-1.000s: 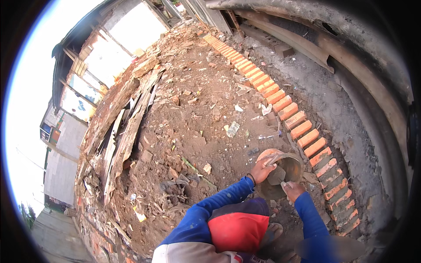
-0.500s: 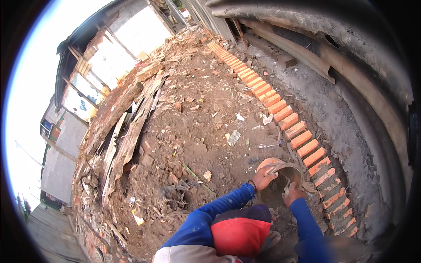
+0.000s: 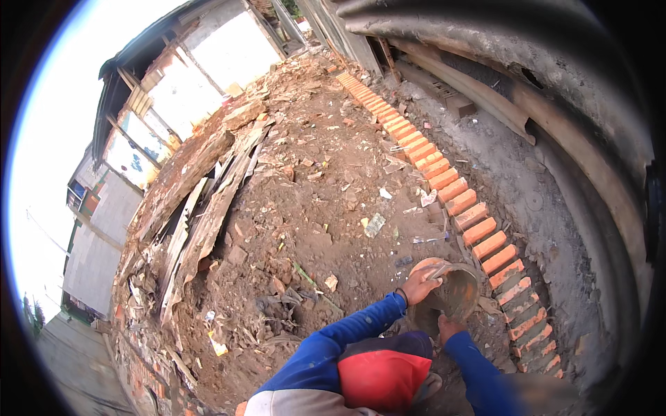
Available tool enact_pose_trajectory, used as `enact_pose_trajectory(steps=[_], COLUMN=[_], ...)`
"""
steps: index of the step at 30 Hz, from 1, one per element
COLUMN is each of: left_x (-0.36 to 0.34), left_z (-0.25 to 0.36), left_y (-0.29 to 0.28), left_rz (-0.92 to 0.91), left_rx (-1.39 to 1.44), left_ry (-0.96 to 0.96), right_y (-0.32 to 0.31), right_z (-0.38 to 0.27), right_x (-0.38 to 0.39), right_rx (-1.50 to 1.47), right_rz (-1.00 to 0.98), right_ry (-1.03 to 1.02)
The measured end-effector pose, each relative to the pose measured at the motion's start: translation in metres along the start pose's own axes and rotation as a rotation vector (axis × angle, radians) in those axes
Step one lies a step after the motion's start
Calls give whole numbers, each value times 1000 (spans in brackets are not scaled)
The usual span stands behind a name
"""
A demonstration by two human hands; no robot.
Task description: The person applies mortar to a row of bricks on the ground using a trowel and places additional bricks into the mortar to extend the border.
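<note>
"Where is the bucket?"
"The bucket [image 3: 463, 286] is on the brown dirt [image 3: 326, 243], near the row of orange bricks [image 3: 476, 233]. The bricks are to the right of it. Its inside looks grey and mucky."
"What is the left hand doing?"
"The left hand [image 3: 419, 286] holds the bucket's edge. Its fingers are bent over the rim, and there's a dark band [image 3: 402, 297] around the wrist."
"And the right hand?"
"The right hand [image 3: 451, 328] is at the near side of the bucket. Its fingers are curled around a trowel [image 3: 436, 304]. The hand hides most of the handle, and the blade is dark and hard to see."
"Are all the bricks the same?"
"No. The far ones look clean and bright. The near ones have grey mortar [image 3: 515, 291] on them and between them."
"What else is around?"
"Long, rough old boards [image 3: 208, 236] lie in a heap on the left. Big wavy metal sheets [image 3: 513, 90] stand on the far right, past the bricks."
</note>
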State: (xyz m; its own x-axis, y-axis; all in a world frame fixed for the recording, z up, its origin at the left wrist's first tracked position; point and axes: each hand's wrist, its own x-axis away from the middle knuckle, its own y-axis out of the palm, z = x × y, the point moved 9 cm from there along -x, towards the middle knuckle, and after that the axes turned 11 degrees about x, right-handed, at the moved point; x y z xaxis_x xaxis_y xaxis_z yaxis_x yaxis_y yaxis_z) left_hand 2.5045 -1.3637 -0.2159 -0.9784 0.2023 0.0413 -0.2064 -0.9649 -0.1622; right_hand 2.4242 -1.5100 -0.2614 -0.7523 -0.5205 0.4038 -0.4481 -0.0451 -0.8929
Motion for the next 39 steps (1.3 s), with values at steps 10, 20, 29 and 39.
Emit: enact_pose_trajectory(steps=[10, 20, 29, 39], left_x=[-1, -8, -9, -6], left_z=[-4, 1, 13, 16], left_y=[7, 0, 4, 13], left_rz=[45, -10, 5, 16], left_rx=[-184, 297, 161, 264], left_ry=[104, 55, 36, 46], right_y=[30, -20, 9, 29], right_z=[10, 100, 47, 35], right_x=[0, 33, 0, 3], right_rx=[-612, -137, -110, -440], right_rz=[-204, 158, -25, 62], right_ry=[76, 163, 80, 45])
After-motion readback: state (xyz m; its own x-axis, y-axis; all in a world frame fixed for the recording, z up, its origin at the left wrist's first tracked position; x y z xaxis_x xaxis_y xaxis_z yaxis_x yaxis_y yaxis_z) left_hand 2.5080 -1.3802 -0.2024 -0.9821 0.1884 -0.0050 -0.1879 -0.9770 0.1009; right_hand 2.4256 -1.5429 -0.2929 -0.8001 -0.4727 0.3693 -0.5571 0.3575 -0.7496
